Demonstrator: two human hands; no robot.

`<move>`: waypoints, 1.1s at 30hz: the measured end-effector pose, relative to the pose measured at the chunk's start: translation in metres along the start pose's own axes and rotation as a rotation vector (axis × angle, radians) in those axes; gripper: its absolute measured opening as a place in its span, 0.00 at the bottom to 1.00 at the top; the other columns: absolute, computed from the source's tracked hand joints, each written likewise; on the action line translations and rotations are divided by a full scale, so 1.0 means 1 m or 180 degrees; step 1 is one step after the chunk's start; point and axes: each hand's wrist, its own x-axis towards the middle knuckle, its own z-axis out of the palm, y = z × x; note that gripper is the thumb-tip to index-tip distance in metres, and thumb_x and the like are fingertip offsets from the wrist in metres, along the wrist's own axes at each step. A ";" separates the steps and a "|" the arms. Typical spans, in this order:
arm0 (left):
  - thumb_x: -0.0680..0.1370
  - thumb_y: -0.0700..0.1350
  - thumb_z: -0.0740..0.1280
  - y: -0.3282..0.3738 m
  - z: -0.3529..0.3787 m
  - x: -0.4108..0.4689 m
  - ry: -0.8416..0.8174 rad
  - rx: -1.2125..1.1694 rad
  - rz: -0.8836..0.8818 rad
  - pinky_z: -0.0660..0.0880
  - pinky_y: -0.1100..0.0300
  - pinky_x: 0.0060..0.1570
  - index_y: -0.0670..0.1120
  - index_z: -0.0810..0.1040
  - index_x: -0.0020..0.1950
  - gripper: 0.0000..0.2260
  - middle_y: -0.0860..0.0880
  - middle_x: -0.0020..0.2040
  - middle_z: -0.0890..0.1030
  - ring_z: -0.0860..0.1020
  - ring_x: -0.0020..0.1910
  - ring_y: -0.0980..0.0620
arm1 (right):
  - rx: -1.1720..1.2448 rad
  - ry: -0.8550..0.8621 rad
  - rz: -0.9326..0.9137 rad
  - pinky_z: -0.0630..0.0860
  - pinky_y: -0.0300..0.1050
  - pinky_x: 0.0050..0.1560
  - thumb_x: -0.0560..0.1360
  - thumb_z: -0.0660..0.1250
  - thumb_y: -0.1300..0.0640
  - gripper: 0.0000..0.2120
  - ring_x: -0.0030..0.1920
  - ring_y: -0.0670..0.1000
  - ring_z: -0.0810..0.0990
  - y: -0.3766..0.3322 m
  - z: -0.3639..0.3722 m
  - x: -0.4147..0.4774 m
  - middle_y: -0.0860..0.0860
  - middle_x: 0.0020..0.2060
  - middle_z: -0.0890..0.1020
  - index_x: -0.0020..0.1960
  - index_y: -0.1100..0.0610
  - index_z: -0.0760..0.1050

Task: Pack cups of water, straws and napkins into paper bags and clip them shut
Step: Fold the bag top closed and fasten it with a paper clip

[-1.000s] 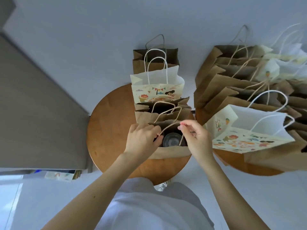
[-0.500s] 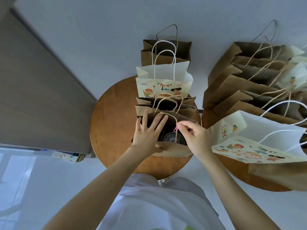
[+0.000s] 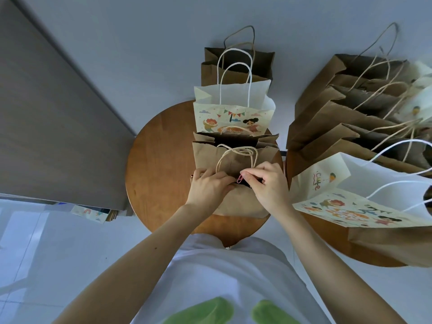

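Brown paper bag (image 3: 238,204) nearest the person stands at the front of a round wooden tabletop (image 3: 159,160), its mouth squeezed flat. The left hand (image 3: 208,188) has its grip clamped on the bag's top edge, fingers curled over it. The right hand (image 3: 268,185) pinches a pink paper clip (image 3: 240,178) in its grip, and the clip touches that same edge between the hands. Behind stand another brown bag (image 3: 266,146) and a white cartoon-printed paper bag (image 3: 233,115). A row of paper bags (image 3: 327,118) crowds a second round tabletop (image 3: 327,242) to the right.
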 end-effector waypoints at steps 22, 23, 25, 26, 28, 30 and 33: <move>0.73 0.47 0.58 -0.003 0.003 -0.008 0.0028 -0.0260 0.0111 0.72 0.59 0.35 0.52 0.84 0.40 0.14 0.55 0.37 0.83 0.78 0.32 0.49 | -0.0361 0.0569 -0.0171 0.59 0.27 0.34 0.69 0.70 0.59 0.05 0.37 0.49 0.69 0.002 0.023 -0.011 0.54 0.33 0.76 0.43 0.59 0.84; 0.74 0.47 0.58 -0.004 0.003 -0.008 0.0033 -0.0262 0.0113 0.72 0.59 0.35 0.52 0.84 0.40 0.14 0.56 0.37 0.83 0.78 0.32 0.49 | -0.0380 0.0551 -0.0198 0.59 0.27 0.35 0.69 0.70 0.59 0.06 0.37 0.49 0.68 0.002 0.024 -0.011 0.54 0.33 0.76 0.43 0.59 0.84; 0.74 0.47 0.58 -0.005 0.004 -0.008 0.0060 -0.0267 0.0139 0.71 0.59 0.34 0.52 0.84 0.40 0.14 0.56 0.38 0.83 0.78 0.32 0.49 | -0.0431 0.0512 -0.0250 0.58 0.27 0.35 0.69 0.71 0.59 0.06 0.38 0.48 0.68 0.002 0.024 -0.011 0.54 0.33 0.77 0.43 0.59 0.84; 0.74 0.47 0.58 -0.005 0.004 -0.008 0.0059 -0.0268 0.0155 0.71 0.59 0.34 0.52 0.84 0.40 0.14 0.56 0.38 0.83 0.78 0.32 0.49 | -0.0473 0.0492 -0.0276 0.58 0.27 0.36 0.68 0.71 0.59 0.06 0.38 0.47 0.67 0.002 0.024 -0.011 0.54 0.34 0.77 0.43 0.60 0.84; 0.74 0.47 0.58 -0.005 0.004 -0.007 0.0041 -0.0264 0.0182 0.71 0.60 0.34 0.52 0.84 0.39 0.14 0.56 0.39 0.84 0.79 0.32 0.49 | -0.0552 0.0462 -0.0301 0.57 0.27 0.36 0.68 0.73 0.60 0.06 0.38 0.47 0.66 0.003 0.025 -0.012 0.54 0.34 0.77 0.44 0.60 0.84; 0.74 0.48 0.58 -0.006 0.005 -0.006 0.0012 -0.0273 0.0176 0.71 0.60 0.35 0.52 0.84 0.39 0.14 0.56 0.40 0.84 0.79 0.33 0.49 | -0.0591 0.0452 -0.0298 0.57 0.27 0.36 0.67 0.74 0.61 0.06 0.38 0.48 0.66 0.004 0.024 -0.012 0.54 0.34 0.78 0.44 0.61 0.84; 0.74 0.48 0.58 -0.006 0.005 -0.006 0.0018 -0.0312 0.0150 0.71 0.60 0.34 0.52 0.84 0.39 0.14 0.56 0.39 0.84 0.79 0.32 0.50 | -0.0617 0.0447 -0.0385 0.57 0.28 0.35 0.67 0.74 0.61 0.06 0.37 0.50 0.69 0.004 0.023 -0.014 0.54 0.33 0.78 0.44 0.61 0.84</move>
